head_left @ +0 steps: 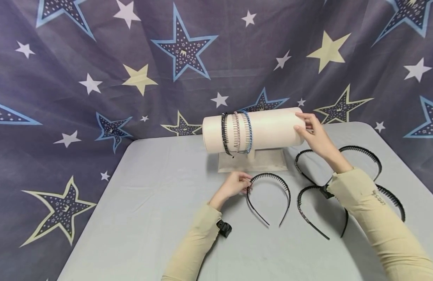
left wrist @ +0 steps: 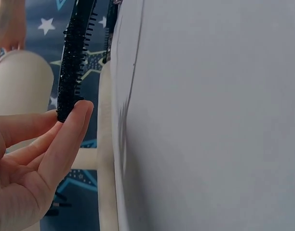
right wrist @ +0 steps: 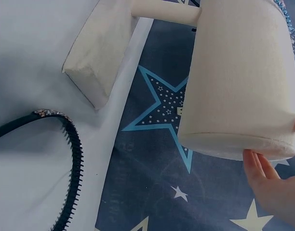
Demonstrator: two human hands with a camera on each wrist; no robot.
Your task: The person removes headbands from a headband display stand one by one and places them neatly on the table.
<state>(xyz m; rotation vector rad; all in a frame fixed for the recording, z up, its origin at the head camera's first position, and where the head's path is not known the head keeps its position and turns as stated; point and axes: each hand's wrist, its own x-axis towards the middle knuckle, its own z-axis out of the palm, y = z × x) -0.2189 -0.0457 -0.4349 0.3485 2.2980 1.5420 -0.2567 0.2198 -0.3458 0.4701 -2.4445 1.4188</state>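
A pale padded roll on a stand, a headband display (head_left: 272, 127), stands at the back of the table. My right hand (head_left: 316, 136) grips its right end, thumb on the front and fingertips against the end face (right wrist: 268, 161). Round the roll's left half sit three toothed headbands: black (head_left: 224, 130), pink (head_left: 236, 132) and blue (head_left: 249, 132). In front of the base, my left hand (head_left: 234, 184) pinches a black toothed headband (head_left: 269, 175) by its left side. Dark beads cover that headband (left wrist: 70, 72) in the left wrist view.
Several more black headbands lie on the right of the table, among them one (head_left: 322, 232) in front and one (head_left: 378, 164) farther back, partly behind my right sleeve (head_left: 374, 207). A star-patterned cloth (head_left: 202, 93) hangs behind the grey-white tabletop (head_left: 139, 210).
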